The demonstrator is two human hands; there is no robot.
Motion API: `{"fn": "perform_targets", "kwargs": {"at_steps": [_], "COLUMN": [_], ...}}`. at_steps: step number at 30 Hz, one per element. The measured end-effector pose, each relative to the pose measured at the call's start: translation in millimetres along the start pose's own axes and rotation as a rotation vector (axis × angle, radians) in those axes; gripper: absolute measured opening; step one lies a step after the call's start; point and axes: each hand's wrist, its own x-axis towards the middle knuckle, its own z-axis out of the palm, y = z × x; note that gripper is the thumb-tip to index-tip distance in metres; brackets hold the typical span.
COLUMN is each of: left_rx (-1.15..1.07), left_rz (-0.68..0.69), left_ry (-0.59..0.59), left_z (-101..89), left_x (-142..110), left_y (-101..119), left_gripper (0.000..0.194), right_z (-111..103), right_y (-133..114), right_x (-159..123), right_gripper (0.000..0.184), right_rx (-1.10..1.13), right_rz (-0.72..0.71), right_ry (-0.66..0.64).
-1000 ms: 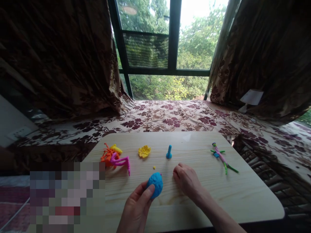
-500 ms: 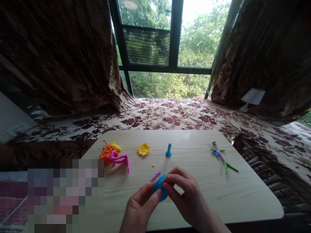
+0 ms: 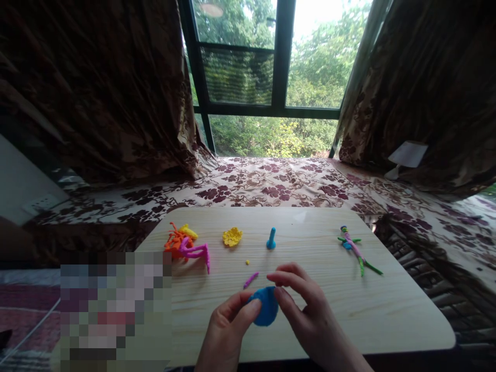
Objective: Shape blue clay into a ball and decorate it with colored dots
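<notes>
A flattened disc of blue modelling clay is tilted up just above the near part of the table. My left hand grips its left edge, thumb on the face toward me and fingers behind. At the disc's upper right rim is my right hand, its thumb and a finger closed at the edge, while the index finger is lifted a little off. Just beyond the disc lies a small purple clay strip. Farther off, a blue clay peg with a wide base stands upright.
Orange clay strands, a yellow clay piece and a bent magenta clay form sit at the left. Near the middle are a ruffled yellow clay piece and a yellow crumb. A purple-and-green clay figure lies right.
The blue disc has turned, so more of its flat face shows. My right index finger has lifted away from the rim. The whole view has shifted slightly.
</notes>
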Motion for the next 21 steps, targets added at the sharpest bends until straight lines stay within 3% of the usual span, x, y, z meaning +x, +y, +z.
{"fn": "perform_targets", "kwargs": {"at_steps": [8, 14, 17, 21], "left_rx": [-0.101, 0.099, 0.239, 0.528], "left_rz": [-0.043, 0.002, 0.097, 0.305], "left_ry": [-0.023, -0.029, -0.045, 0.138], "left_z": [2.7, 13.1, 10.4, -16.0], "left_x": [-1, 4, 18, 44], "left_y": [-1, 2, 5, 4], "left_gripper": [0.020, 0.026, 0.034, 0.022], "right_z": [-6, -9, -23, -60], "right_y": [11, 23, 43, 80], "right_x": [3, -1, 0, 13], "right_gripper": [0.016, 0.024, 0.034, 0.038], "right_rx": [0.154, 0.371, 0.450, 0.307], "right_rz": [0.153, 0.330, 0.430, 0.501], "right_ry": [-0.077, -0.161, -0.175, -0.113]}}
